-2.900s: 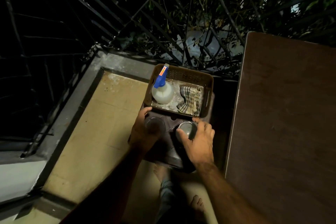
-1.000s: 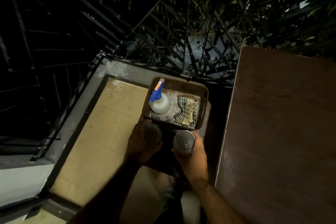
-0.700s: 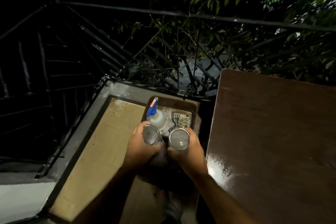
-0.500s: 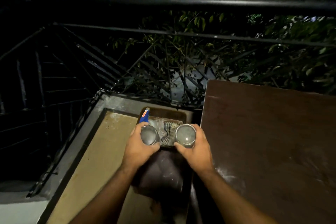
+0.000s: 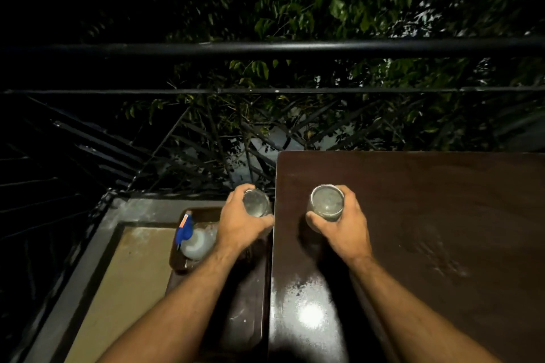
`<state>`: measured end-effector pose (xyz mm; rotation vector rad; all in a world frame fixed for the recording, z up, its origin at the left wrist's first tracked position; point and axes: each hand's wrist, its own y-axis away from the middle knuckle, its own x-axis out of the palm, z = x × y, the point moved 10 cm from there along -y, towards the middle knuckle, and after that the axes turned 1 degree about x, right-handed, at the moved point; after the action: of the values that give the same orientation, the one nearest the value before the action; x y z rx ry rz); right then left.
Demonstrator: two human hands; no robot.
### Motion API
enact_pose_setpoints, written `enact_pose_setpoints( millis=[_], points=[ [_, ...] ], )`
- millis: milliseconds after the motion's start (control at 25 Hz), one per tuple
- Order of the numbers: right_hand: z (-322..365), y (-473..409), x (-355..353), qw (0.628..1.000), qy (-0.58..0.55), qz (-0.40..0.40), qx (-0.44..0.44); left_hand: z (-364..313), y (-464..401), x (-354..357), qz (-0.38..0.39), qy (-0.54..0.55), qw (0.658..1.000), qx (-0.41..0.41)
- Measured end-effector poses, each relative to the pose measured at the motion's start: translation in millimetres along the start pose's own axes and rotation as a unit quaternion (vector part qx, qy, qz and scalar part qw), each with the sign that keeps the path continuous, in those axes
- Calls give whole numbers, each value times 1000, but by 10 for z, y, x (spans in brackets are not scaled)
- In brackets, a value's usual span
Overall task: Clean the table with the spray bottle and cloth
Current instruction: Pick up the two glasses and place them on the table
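Spray bottle [image 5: 195, 240] in brown basket [image 5: 177, 256]

A dark brown table [image 5: 442, 230] fills the right side of the view, its glossy top catching a bright spot of light near the front left edge. Whether the glass [image 5: 326, 203] over its left part touches the top cannot be told. Just left of the table stands a lower dark stool or stand [image 5: 244, 303], carrying a brown basket [image 5: 177, 259] with a spray bottle [image 5: 191, 240] in it. Left of that lies the tan floor [image 5: 124, 289] with a grey border.
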<state>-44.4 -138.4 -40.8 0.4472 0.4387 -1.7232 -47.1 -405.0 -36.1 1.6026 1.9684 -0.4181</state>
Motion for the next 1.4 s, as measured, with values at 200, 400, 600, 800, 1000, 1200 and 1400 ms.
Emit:
enact_pose_setpoints(
  millis=[200, 400, 600, 800, 1000, 1200, 1400],
  points=[
    [-484, -274, -721, 999, -1, -37, 21, -414, -16, 451, -12, -10, 1000, -2],
    [-1050, -520, -1375, 998, 5, -42, 39, -674, 182, 1004, -22, -24, 999, -21],
    [-1477, -728, -1863, 999, 20, -29, 34, -972, 335, 1608, -27, -14, 999, -31],
    [-1865, -792, -2311, 998, 17, -39, 56, -1273, 465, 2156, -13, 6, 1000, -20],
    [-2217, -685, -2528, 995, 24, -48, 83, -1334, 515, 2453, -2, -3, 1000, -24],
    [-2488, -533, -2607, 993, 26, -48, 102, -1290, 598, 2694, 16, -10, 999, -28],
    [-2624, -462, -2659, 993, 32, -39, 106, -1274, 731, 2879, 26, -8, 999, -22]
  ],
)
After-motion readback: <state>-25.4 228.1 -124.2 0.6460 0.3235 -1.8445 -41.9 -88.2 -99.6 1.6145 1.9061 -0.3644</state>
